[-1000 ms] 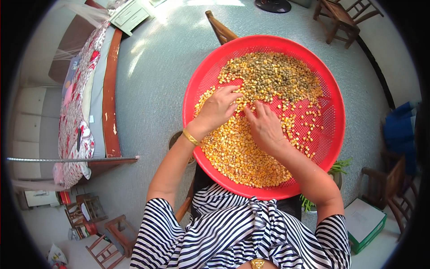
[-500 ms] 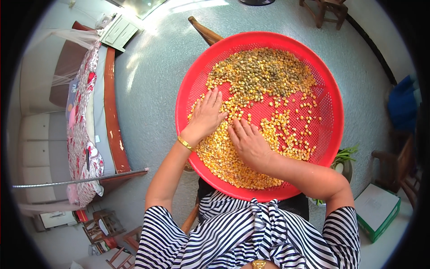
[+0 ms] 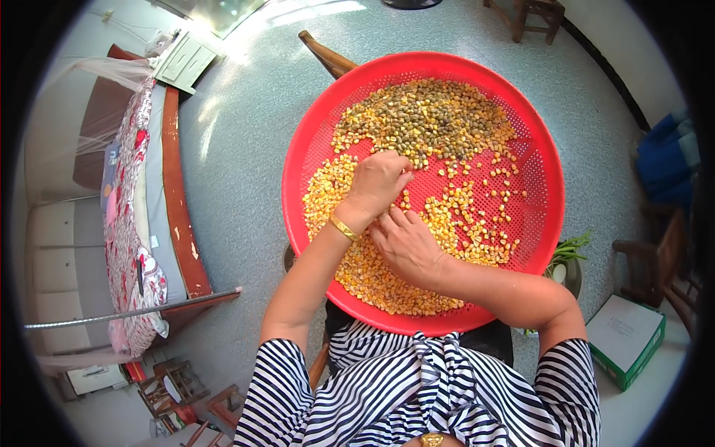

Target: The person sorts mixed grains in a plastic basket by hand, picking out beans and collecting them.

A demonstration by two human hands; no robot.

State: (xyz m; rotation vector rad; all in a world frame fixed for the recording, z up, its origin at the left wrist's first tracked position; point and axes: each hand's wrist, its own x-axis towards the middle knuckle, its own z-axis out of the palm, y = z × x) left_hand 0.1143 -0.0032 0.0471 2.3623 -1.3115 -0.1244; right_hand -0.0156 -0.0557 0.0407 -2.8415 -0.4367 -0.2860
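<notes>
A wide red perforated plastic basket [image 3: 552,223] rests over my lap. Its far part holds a pile of brownish-green beans mixed with yellow corn [image 3: 428,115]. A larger heap of corn kernels [image 3: 395,294] spreads across the near and left part. My left hand [image 3: 378,183], with a gold bracelet on its wrist, is over the basket's middle, just short of the mixed pile. Its fingers are curled and pressed together; whatever they hold is hidden. My right hand [image 3: 410,248] lies on the corn just nearer to me, fingers stretched out, close to the left wrist.
A wooden leg [image 3: 326,54] sticks out behind the basket. Greens in a bowl [image 3: 572,279] stand at its right, with a green-and-white box [image 3: 627,337] beyond. A bed [image 3: 160,216] with a wooden frame is at the left. Wooden stools [image 3: 525,16] stand farther off.
My left hand has moved right from the corn at the left, and its fingers have curled from flat to closed. The right hand has shifted slightly left. The view has moved a little.
</notes>
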